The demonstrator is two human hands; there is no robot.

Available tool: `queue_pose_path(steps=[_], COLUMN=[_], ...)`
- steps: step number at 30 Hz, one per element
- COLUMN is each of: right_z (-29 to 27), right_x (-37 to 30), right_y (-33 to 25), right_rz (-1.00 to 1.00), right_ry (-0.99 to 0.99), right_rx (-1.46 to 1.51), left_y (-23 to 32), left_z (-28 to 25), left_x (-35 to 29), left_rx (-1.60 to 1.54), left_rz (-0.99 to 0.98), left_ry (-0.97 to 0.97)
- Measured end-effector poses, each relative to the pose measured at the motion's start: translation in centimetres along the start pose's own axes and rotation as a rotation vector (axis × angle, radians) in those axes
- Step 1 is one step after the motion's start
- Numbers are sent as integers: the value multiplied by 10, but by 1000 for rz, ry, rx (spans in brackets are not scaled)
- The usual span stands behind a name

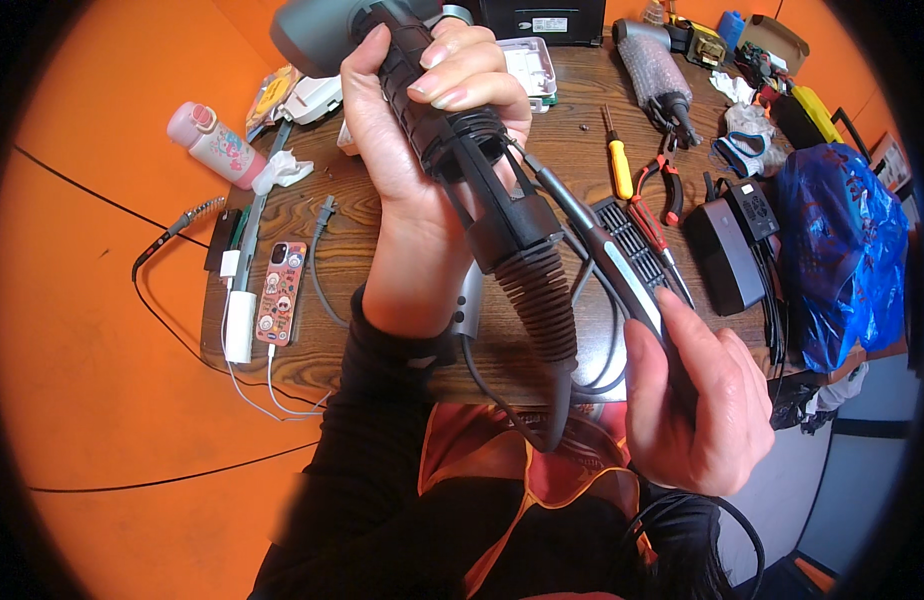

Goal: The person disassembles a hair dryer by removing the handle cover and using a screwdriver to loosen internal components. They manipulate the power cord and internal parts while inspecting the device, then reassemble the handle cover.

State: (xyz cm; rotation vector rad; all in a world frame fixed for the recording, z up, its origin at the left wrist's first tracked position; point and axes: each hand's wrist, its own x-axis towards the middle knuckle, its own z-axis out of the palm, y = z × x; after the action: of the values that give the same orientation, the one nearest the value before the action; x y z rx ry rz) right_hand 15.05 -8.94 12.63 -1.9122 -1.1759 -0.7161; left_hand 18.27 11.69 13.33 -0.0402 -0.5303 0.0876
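The person sat at a wooden table [382, 355] with the hands apart, each closed on something of its own. The left hand [397, 165] was clamped round the black handle of a dryer [452, 148], its thumb along one side and its fingers curled over the other. The dryer hung tilted above the table, its grey head up and away to the left, its ribbed sleeve [535, 300] slanting down toward the person's lap, with the cord looping below.

The right hand [717, 390] gripped a slim dark tool [622, 268] like a pen, thumb and fingers pinching its lower part. The tool's far end pointed up at the dryer's open handle; whether it touched there I couldn't tell.

Behind the left wrist I saw part of a grey shell [467, 303]. Past the tool lay a slotted black part [632, 240], with a red screwdriver [649, 226], pliers [673, 195] and a yellow screwdriver [620, 165] close by. Further right were a dark box [720, 250] and a blue bag [844, 260].

On the left, a phone [282, 290] lay beside a white block [241, 328], and a pink bottle [217, 147] stood beyond, next to a crumpled tissue [282, 172].
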Motion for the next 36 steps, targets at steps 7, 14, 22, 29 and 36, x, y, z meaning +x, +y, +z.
queue_pose_path(steps=[7, 14, 22, 29, 36], right_z=[18, -1, 12, 0, 13], right_x=[2, 0, -4, -2, -2], right_y=[4, -5, -5, -9, -4], right_rz=[-26, 20, 27, 69, -27], right_ry=[162, 11, 117, -16, 129], right_rx=[116, -2, 112, -44, 114], left_y=[4, 2, 3, 2, 2], left_z=[3, 3, 3, 3, 5], left_x=[-1, -1, 0, 0, 0], left_rx=[42, 18, -6, 8, -8], left_rz=[43, 20, 7, 41, 34], left_ry=[-25, -54, -53, -72, -89])
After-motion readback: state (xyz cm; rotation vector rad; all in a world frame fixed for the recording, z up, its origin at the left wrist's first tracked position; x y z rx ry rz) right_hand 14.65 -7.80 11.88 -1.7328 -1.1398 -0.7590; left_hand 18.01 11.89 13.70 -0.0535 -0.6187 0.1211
